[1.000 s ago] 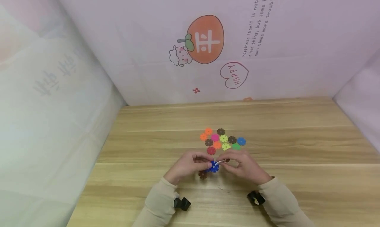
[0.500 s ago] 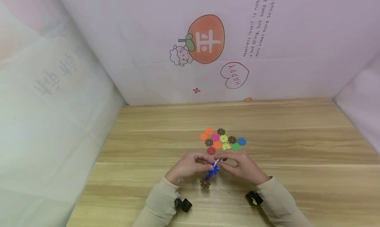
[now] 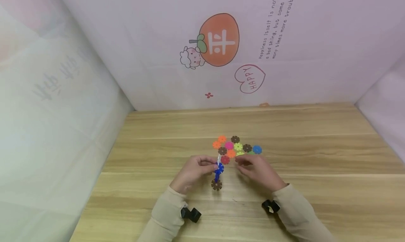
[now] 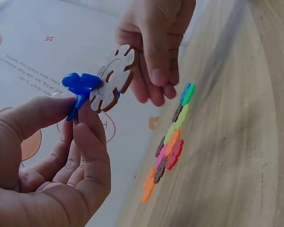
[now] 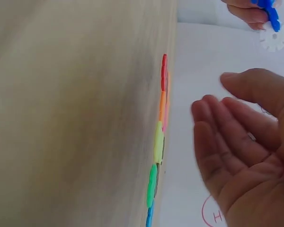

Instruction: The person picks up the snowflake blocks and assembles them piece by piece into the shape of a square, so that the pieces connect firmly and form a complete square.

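My left hand (image 3: 196,170) pinches a small joined chain of notched plastic discs between thumb and fingertips. Blue discs (image 3: 219,168) form its middle, and a brown disc (image 3: 216,184) hangs at the near end. At the far end a white disc (image 3: 219,159) is slotted in edge-on; the right wrist view shows that white disc (image 5: 274,37) face-on. In the left wrist view the brown disc (image 4: 114,78) juts out from the blue pieces (image 4: 80,84). To the right, apart from the chain, my right hand (image 3: 257,170) holds nothing, its fingers loosely bent and thumb apart.
Loose notched discs lie flat on the wooden table (image 3: 158,143) beyond the hands: a red one (image 3: 225,160), a magenta one (image 3: 229,145), a light blue one (image 3: 257,149), and several orange, brown and yellow. A printed cloth (image 3: 158,59) stands behind.
The right hand has let go of the white disc, which now stays on the chain. The left hand has moved the chain slightly left and away from me, and it now hangs straighter.
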Demonstrator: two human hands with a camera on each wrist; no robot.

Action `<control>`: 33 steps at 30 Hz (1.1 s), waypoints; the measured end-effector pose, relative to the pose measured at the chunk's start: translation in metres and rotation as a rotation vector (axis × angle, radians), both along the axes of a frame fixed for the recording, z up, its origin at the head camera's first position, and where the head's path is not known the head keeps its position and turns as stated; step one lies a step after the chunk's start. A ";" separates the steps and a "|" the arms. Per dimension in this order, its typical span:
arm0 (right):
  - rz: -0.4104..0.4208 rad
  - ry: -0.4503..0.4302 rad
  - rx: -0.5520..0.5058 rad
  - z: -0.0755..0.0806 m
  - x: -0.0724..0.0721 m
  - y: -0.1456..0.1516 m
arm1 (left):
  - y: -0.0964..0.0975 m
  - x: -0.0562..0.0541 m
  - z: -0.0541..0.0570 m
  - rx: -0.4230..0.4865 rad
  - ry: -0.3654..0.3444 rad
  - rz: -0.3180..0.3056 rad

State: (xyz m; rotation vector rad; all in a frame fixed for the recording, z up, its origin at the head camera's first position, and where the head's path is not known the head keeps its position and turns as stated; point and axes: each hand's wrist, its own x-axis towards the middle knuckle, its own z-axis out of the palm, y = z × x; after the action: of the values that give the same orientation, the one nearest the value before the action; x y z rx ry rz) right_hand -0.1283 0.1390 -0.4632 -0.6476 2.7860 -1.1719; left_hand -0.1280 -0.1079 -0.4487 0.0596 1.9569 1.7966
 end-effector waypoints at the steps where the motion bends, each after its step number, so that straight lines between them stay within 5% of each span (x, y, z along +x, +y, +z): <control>1: -0.007 -0.023 0.015 -0.001 -0.002 -0.001 | -0.001 0.000 0.000 -0.002 0.001 0.006; 9: -0.002 -0.097 0.077 -0.007 -0.018 -0.009 | -0.004 -0.002 0.001 0.005 -0.011 0.018; 24: 0.028 -0.021 0.174 -0.004 -0.040 -0.035 | -0.005 -0.004 0.002 0.056 -0.010 0.038; 33: 0.023 -0.012 0.239 -0.003 -0.040 -0.046 | -0.005 -0.003 0.005 0.055 -0.007 0.035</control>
State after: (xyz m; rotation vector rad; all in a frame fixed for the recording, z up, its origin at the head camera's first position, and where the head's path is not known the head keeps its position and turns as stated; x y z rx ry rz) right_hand -0.1683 0.0929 -0.4664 -0.6452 2.8368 -0.8173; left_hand -0.1306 -0.1126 -0.4441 0.0368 1.9152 1.8708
